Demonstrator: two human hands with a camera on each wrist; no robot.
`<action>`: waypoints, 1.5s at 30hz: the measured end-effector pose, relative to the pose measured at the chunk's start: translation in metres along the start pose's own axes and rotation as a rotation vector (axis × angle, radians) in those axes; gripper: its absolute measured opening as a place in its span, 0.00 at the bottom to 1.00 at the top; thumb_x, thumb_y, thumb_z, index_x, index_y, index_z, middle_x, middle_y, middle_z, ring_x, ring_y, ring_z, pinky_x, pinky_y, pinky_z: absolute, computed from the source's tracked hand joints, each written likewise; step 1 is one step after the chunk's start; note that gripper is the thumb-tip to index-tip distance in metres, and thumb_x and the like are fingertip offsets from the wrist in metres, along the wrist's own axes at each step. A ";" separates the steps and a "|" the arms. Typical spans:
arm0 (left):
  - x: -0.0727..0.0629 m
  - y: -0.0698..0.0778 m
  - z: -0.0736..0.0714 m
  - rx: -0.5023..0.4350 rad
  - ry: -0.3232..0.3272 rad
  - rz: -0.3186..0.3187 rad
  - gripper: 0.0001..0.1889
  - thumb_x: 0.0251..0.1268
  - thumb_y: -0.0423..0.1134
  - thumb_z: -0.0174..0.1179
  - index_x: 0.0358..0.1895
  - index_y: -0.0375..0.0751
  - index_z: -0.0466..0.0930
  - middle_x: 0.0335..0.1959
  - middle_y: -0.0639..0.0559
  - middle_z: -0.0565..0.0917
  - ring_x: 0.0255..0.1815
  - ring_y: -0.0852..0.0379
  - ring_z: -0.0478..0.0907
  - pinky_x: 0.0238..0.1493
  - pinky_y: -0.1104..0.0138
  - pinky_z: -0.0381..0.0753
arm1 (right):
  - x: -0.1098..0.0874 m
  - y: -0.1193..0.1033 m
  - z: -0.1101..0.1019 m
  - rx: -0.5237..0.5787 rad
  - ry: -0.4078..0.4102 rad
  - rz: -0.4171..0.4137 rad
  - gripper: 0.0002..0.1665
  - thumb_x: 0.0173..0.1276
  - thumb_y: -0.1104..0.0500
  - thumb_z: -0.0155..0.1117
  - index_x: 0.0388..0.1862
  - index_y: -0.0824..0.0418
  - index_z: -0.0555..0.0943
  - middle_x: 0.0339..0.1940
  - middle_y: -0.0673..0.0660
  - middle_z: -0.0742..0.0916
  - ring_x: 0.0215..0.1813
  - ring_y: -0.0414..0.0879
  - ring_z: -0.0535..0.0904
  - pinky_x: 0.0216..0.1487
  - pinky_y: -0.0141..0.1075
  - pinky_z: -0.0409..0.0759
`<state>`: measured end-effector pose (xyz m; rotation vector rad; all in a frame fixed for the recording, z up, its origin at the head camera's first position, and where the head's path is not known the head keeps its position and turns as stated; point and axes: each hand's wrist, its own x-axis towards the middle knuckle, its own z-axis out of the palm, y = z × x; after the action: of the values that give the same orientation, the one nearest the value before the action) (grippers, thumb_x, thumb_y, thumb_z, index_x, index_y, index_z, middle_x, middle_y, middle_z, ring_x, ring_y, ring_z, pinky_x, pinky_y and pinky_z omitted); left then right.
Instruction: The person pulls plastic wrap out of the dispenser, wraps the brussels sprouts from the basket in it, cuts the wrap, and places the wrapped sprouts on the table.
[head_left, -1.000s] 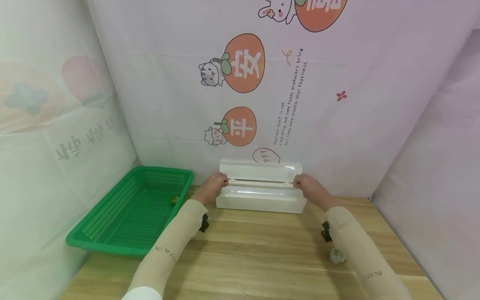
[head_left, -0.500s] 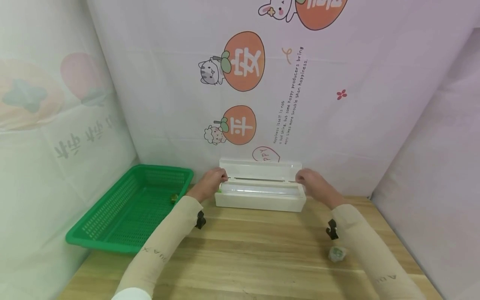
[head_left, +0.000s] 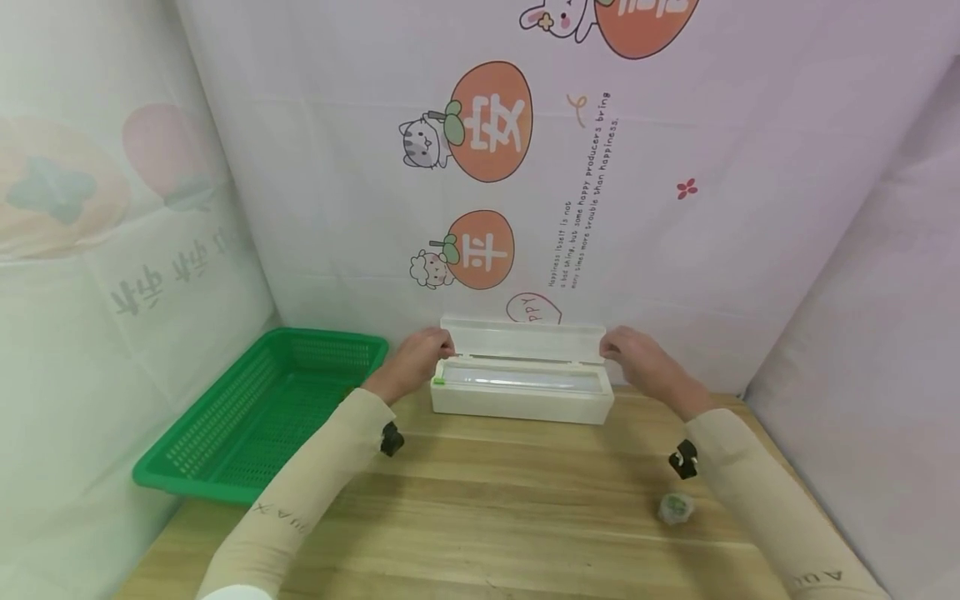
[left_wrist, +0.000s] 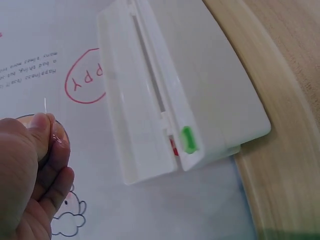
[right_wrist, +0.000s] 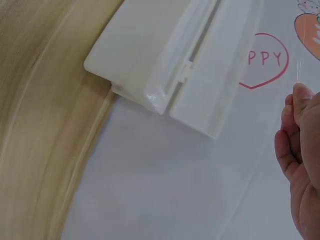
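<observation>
A white cling film dispenser (head_left: 521, 407) stands near the back wall, its lid (head_left: 525, 340) raised. Inside, the shiny film roll (head_left: 517, 380) shows. A green slider (left_wrist: 189, 140) sits at the dispenser's left end. My left hand (head_left: 417, 358) is just off the left end of the lid, thumb and finger pinching the clear film's edge. At the other end my right hand (head_left: 645, 367) pinches the film too, a thin clear strand rising from its fingertips (right_wrist: 302, 90) in the right wrist view. The film between the hands is almost invisible against the white.
A green plastic basket (head_left: 195, 487) stands on the left of the wooden table (head_left: 487, 517), a small item mostly hidden inside behind the left arm. Near the right forearm lies a small green item in clear wrap (head_left: 675, 508). A printed cloth wall (head_left: 337, 192) rises right behind the dispenser.
Both hands have risen slightly and moved outward, the left to the left and the right to the right. The roll and green slider now show plainly. The dispenser has stayed put.
</observation>
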<state>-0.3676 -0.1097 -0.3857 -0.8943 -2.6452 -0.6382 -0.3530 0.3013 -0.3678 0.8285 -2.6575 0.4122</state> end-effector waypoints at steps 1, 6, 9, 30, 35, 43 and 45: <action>-0.001 0.002 -0.003 0.004 0.004 0.006 0.04 0.78 0.31 0.60 0.44 0.37 0.83 0.41 0.47 0.85 0.41 0.55 0.79 0.48 0.63 0.87 | 0.000 -0.001 -0.002 -0.007 0.007 -0.009 0.05 0.75 0.73 0.60 0.44 0.69 0.82 0.43 0.64 0.87 0.49 0.58 0.85 0.52 0.52 0.88; -0.005 0.012 -0.017 0.020 -0.006 0.031 0.04 0.79 0.32 0.59 0.46 0.37 0.83 0.41 0.50 0.84 0.44 0.56 0.80 0.50 0.64 0.87 | -0.004 -0.009 -0.014 -0.044 0.021 -0.040 0.04 0.75 0.73 0.61 0.43 0.68 0.82 0.43 0.62 0.87 0.48 0.55 0.84 0.50 0.49 0.88; -0.009 0.019 -0.026 0.035 -0.013 0.049 0.04 0.79 0.33 0.59 0.45 0.38 0.82 0.41 0.50 0.84 0.44 0.56 0.80 0.51 0.64 0.88 | -0.007 -0.015 -0.022 -0.061 0.032 -0.059 0.04 0.74 0.73 0.62 0.44 0.67 0.82 0.43 0.61 0.87 0.47 0.54 0.84 0.49 0.48 0.88; -0.054 0.055 -0.061 0.133 0.102 0.292 0.02 0.74 0.30 0.63 0.42 0.38 0.80 0.37 0.51 0.83 0.38 0.58 0.79 0.42 0.68 0.87 | -0.044 -0.057 -0.066 -0.136 0.175 -0.359 0.14 0.59 0.76 0.74 0.37 0.61 0.82 0.32 0.48 0.84 0.36 0.41 0.81 0.37 0.34 0.86; -0.081 0.061 -0.051 0.133 0.102 0.385 0.03 0.72 0.30 0.66 0.40 0.38 0.81 0.36 0.52 0.83 0.36 0.61 0.79 0.40 0.73 0.85 | -0.063 -0.060 -0.058 -0.126 0.197 -0.489 0.07 0.65 0.68 0.72 0.35 0.60 0.82 0.32 0.48 0.84 0.34 0.40 0.81 0.36 0.30 0.85; -0.122 0.061 -0.015 0.167 0.019 0.456 0.05 0.69 0.33 0.69 0.40 0.42 0.81 0.36 0.56 0.84 0.37 0.63 0.81 0.40 0.76 0.84 | -0.104 -0.071 -0.033 -0.101 0.089 -0.528 0.08 0.69 0.64 0.68 0.34 0.52 0.79 0.30 0.41 0.76 0.34 0.29 0.68 0.31 0.21 0.73; -0.129 0.060 -0.006 0.187 0.012 0.485 0.04 0.69 0.33 0.69 0.39 0.42 0.81 0.36 0.56 0.84 0.37 0.63 0.82 0.41 0.76 0.85 | -0.111 -0.073 -0.023 -0.057 0.055 -0.547 0.15 0.59 0.69 0.71 0.32 0.51 0.77 0.30 0.41 0.76 0.34 0.28 0.68 0.31 0.19 0.72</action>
<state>-0.2299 -0.1351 -0.4116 -1.3940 -2.2930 -0.2695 -0.2187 0.3070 -0.3770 1.4386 -2.2500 0.2107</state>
